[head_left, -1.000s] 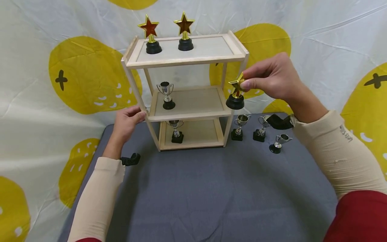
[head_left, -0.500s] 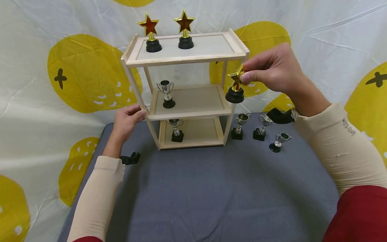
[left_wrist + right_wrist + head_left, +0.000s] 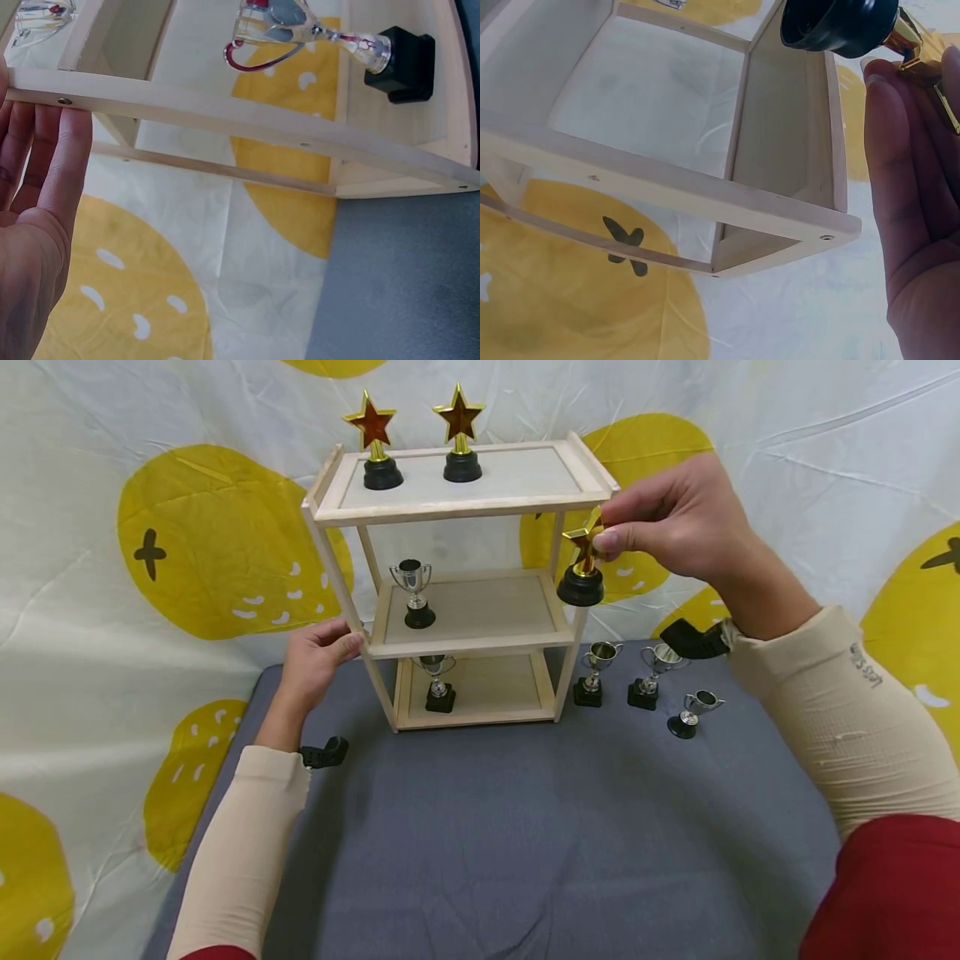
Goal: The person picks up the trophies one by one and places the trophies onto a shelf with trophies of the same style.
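My right hand point(image 3: 682, 527) pinches a gold star trophy point(image 3: 582, 583) by its star, thumb and fingers on it. Its black base hangs down, off the right front post of a three-tier wooden shelf point(image 3: 480, 510), below top-tier height. In the right wrist view the trophy's black base point(image 3: 840, 26) is close, near the shelf's upper corner. My left hand point(image 3: 313, 662) holds the shelf's left front post at the middle tier; in the left wrist view its fingers point(image 3: 67, 157) lie behind the post. Two star trophies, one red-orange point(image 3: 371, 427) and one darker point(image 3: 460, 422), stand on the top tier.
A silver cup trophy point(image 3: 412, 581) stands left on the middle tier, another silver cup trophy point(image 3: 439, 697) on the bottom tier. Right of the shelf, three more silver cup trophies point(image 3: 588, 689) stand on the grey-covered table point(image 3: 480, 827). A yellow-patterned white cloth point(image 3: 247, 410) hangs behind.
My right hand has raised the star trophy somewhat, from about middle-tier height toward the top tier, and slightly leftward. The left hand stays on the post.
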A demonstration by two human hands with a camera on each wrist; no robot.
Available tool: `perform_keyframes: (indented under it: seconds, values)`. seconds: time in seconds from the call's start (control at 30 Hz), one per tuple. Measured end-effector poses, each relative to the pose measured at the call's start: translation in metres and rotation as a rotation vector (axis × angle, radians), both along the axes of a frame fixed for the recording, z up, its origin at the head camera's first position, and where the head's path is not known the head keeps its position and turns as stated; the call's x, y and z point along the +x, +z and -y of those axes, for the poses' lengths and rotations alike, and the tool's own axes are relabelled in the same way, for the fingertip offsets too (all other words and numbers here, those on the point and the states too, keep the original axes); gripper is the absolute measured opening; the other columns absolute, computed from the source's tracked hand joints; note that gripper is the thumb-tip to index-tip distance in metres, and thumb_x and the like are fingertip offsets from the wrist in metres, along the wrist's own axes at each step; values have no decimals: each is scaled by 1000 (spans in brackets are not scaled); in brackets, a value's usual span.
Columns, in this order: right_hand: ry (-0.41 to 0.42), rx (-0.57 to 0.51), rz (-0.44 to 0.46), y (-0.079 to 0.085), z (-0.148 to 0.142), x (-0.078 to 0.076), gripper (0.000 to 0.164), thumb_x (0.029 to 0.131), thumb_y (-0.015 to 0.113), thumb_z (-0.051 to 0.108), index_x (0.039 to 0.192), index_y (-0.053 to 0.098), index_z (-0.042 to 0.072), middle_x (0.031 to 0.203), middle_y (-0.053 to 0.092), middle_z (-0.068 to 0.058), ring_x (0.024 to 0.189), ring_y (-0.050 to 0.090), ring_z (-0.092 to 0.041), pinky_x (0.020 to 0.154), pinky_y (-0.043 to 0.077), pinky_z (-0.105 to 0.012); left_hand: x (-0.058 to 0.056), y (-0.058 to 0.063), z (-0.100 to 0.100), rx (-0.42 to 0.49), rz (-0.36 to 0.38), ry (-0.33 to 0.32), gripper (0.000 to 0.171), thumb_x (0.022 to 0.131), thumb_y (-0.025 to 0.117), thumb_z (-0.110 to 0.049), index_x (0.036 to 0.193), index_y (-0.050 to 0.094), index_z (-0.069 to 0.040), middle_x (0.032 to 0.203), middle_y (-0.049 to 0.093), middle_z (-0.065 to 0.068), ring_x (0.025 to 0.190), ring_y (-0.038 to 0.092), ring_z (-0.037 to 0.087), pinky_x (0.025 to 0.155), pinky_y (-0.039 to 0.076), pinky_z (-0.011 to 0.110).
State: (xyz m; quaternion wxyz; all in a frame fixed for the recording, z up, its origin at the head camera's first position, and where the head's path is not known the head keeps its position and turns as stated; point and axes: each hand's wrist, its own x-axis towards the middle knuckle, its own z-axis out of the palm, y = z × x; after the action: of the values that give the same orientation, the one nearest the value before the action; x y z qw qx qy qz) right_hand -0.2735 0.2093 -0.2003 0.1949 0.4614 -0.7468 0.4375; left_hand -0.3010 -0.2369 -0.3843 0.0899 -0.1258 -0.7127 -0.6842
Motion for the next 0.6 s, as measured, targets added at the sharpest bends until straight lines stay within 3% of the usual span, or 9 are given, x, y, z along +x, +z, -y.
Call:
perform_keyframes:
  seconds: [0.13,0.33,0.5,0.6]
  values:
    - [6,-15,7,3,2,-1,16,84,79,-10,93,73,-23,83,79,15,68,74,-1,66,60,-14,0,0,1,18,6,-2,25,93,77,-9,118,77,-4,98,75,-11,95,73,8,83,62,19]
    - [8,-19,2,8,4,-3,17,86,78,-9,94,73,-22,85,80,13,70,75,-1,71,61,-14,0,0,0,-27,17,11,37,96,73,-7,128,68,11,97,74,-13,92,71,3,83,62,18]
    - [3,-27,12,12,7,-2,13,85,77,-12,94,74,-22,84,80,11,70,76,-3,71,61,-15,-1,1,0,-53,25,13,31,98,72,-7,126,70,6,98,73,-14,92,71,2,84,61,17]
    - [-4,-36,24,13,9,-2,12,85,77,-13,94,75,-20,84,81,9,67,75,-4,69,60,-15,-1,1,0,-58,30,14,33,98,70,-5,128,68,9,97,73,-14,92,71,1,84,61,16]
